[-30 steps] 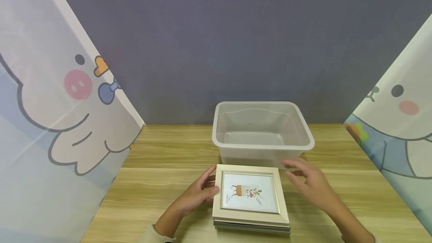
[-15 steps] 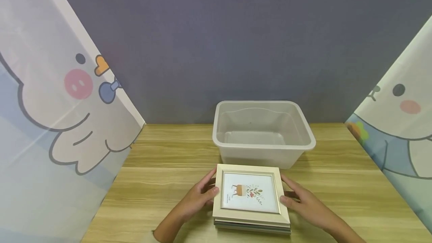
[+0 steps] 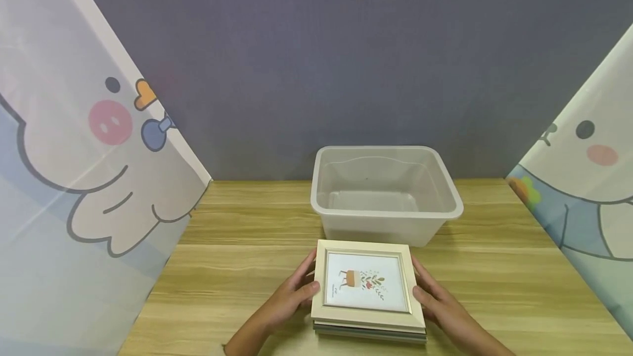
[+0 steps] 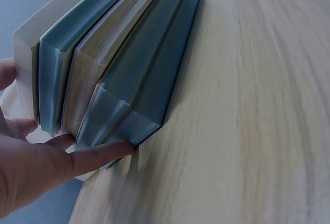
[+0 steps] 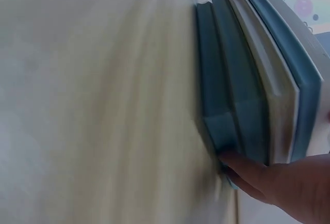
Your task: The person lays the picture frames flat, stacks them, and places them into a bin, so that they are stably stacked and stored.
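A stack of several picture frames lies on the table, its top one a cream picture frame [image 3: 366, 320] with a print of a potted plant. Below it the edges of blue-grey picture frames [image 4: 149, 87] and a pale wood-toned one show in the left wrist view. My left hand [image 3: 287, 301] grips the stack's left side, thumb at the top frame's edge and fingers spread down to the lowest frames. On the opposite side my right hand [image 3: 440, 304] holds the stack likewise. In the right wrist view a finger [image 5: 245, 170] reaches the lowest frames' corner.
Directly behind the stack stands an open pale plastic bin [image 3: 386, 229] with nothing in it. The wood-grain table [image 3: 237, 257] meets a dark grey wall panel [image 3: 316, 70] at the back. Cartoon-printed sheets [image 3: 163, 191] border both sides.
My right hand has come in from the right of the stack and now holds its right side. My left hand stays on the left side; the stack and bin have not moved.
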The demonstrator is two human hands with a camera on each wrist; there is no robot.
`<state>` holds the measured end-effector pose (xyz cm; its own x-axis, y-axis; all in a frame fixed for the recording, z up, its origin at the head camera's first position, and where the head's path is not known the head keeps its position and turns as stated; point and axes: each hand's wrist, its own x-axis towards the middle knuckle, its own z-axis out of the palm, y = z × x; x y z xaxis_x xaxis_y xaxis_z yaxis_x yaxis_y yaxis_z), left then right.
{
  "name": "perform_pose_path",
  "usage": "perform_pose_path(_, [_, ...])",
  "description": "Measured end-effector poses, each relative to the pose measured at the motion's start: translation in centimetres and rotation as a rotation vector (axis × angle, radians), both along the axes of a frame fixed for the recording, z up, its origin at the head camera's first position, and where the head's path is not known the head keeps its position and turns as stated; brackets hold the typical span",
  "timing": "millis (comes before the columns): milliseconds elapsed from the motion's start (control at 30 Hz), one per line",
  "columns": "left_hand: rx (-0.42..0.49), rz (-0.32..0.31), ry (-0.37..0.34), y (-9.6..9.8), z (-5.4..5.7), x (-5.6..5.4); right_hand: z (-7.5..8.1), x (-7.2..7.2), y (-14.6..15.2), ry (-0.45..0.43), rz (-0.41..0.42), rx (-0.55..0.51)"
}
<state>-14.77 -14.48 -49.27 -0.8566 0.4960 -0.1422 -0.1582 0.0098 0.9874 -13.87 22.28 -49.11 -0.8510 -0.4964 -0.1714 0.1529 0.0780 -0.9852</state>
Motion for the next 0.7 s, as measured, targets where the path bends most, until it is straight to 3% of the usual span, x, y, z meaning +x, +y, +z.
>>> perform_pose_path(233, [0.009, 0.027, -0.021, 0.4, 0.2, 0.1, -0.4, 0.5, -1.0, 0.024, -0.129, 0.037])
perform_pose_path(700, [0.065, 0.083, -0.016, 1.3, 1.2, 0.0, -0.1, 0.3, -0.9, 0.044, -0.090, -0.016])
